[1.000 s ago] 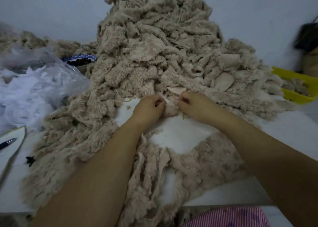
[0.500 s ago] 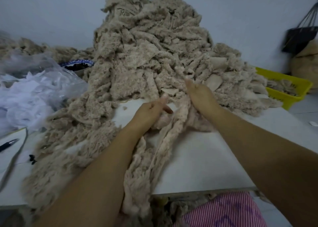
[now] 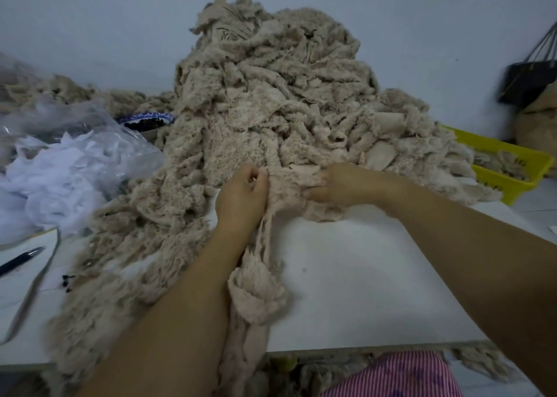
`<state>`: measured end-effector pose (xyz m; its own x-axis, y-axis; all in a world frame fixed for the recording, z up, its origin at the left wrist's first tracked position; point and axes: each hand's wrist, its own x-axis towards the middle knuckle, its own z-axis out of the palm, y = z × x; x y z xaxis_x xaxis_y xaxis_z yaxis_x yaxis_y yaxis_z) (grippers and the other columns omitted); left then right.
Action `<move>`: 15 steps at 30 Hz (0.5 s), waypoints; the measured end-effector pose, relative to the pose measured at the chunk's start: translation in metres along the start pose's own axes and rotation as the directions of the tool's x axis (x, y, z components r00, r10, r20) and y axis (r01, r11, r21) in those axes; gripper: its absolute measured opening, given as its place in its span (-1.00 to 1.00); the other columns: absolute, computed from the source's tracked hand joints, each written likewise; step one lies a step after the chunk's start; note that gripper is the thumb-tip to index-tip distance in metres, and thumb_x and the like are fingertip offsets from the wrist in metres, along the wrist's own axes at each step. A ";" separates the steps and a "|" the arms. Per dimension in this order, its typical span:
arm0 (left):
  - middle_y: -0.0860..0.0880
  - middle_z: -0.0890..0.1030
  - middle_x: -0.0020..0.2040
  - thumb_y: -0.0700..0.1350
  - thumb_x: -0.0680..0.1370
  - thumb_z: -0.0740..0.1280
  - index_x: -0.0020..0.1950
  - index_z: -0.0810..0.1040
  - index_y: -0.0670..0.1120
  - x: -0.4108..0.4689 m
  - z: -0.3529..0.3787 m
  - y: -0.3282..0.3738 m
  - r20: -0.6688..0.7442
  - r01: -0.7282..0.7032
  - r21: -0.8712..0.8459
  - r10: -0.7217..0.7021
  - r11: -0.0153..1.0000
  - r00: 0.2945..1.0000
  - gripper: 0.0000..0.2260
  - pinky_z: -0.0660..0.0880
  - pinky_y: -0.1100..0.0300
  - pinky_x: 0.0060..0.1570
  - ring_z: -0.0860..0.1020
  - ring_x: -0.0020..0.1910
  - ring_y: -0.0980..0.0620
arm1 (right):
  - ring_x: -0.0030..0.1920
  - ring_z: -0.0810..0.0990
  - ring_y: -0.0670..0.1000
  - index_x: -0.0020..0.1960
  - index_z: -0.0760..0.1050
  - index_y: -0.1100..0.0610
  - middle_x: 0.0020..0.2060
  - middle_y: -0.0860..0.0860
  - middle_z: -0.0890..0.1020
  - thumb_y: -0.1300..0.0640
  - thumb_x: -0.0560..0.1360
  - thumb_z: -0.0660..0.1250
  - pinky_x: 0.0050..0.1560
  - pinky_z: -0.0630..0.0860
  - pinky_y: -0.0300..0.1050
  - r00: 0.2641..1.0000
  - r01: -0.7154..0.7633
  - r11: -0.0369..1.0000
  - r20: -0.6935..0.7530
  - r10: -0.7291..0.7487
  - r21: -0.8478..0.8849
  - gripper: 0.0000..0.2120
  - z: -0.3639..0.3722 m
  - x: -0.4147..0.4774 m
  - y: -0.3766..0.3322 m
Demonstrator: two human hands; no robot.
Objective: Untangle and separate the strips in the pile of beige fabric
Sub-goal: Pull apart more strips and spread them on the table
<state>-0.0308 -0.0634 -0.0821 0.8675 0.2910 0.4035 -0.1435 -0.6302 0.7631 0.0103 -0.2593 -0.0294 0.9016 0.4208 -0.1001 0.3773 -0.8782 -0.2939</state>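
White table [image 3: 361, 276]: is carrying the work, with a pale wall standing behind it.
Plastic bag [image 3: 69, 167]: is lying at the far left, holding white scraps, well apart from the work.
Left hand [image 3: 241, 194]: is curling its fingers round the top of one strip [image 3: 256, 291]; judging by the tangle, it should be drawing slowly toward the body, not yanking.
Strip: is running down from that grip, bunching on the table and hanging over the near edge.
Pile of beige fabric [image 3: 265, 95]: is rising just behind both hands, touching their fingertips and spreading to either side.
Right hand [image 3: 349, 184]: is pinching the clump where the strip is joining the pile, near the left hand, with fabric stretching between them; it should be anchoring that clump so only one strip is coming free.
Yellow basket [image 3: 512, 167]: is sitting at the far right, beside the pile's edge, holding a few beige scraps.
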 end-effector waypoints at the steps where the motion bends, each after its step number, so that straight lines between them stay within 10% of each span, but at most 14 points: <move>1: 0.05 0.48 -0.37 0.03 0.64 0.22 -0.25 0.39 0.04 0.001 -0.002 -0.001 -0.003 0.020 -0.047 -0.020 0.999 1.000 -0.73 0.32 0.15 -0.34 0.43 -0.36 0.11 | -0.18 0.56 0.08 -0.17 0.50 0.14 -0.25 0.07 0.59 -0.14 0.59 0.28 -0.21 0.41 -0.08 0.999 -0.023 1.000 -0.044 0.022 -0.018 -0.64 -0.003 0.001 0.006; 6: 0.06 0.34 -0.54 0.05 0.58 0.37 -0.32 0.41 -0.08 -0.006 -0.003 0.006 0.309 0.218 -0.336 -0.112 0.916 0.945 -0.65 0.26 0.25 -0.49 0.27 -0.57 0.14 | 0.11 0.58 0.20 0.22 0.52 0.19 0.10 0.21 0.61 0.13 0.62 0.22 0.00 0.47 -0.02 0.865 -0.106 0.983 -0.474 0.165 0.149 -0.76 -0.017 0.007 0.038; 10: -0.18 0.68 -0.13 0.05 0.56 0.38 -0.09 0.66 -0.14 -0.008 -0.010 0.016 0.506 0.483 -0.627 -0.152 0.612 0.849 -0.75 0.62 0.13 -0.14 0.65 -0.23 -0.13 | -0.12 0.58 0.05 0.20 0.55 0.14 -0.06 0.06 0.63 0.21 0.62 0.16 -0.12 0.52 -0.07 0.829 -0.011 0.881 -0.489 0.273 0.473 -0.75 -0.012 0.011 0.040; 15: -0.03 0.64 -0.40 0.06 0.48 0.39 -0.38 0.61 -0.08 -0.002 -0.019 0.011 0.577 0.589 -0.783 -0.120 0.202 0.808 -0.70 0.58 0.20 -0.41 0.64 -0.43 0.02 | -0.13 0.63 -0.01 -0.01 0.57 0.12 -0.23 -0.04 0.70 0.26 0.60 0.10 -0.23 0.58 -0.22 0.841 0.156 0.249 -0.261 0.474 0.956 -0.74 -0.012 0.005 0.032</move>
<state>-0.0433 -0.0577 -0.0648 0.9929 -0.1045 -0.0568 0.1090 0.6077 0.7867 0.0294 -0.2880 -0.0282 0.9922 -0.1219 0.0244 0.0324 0.0639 -0.9974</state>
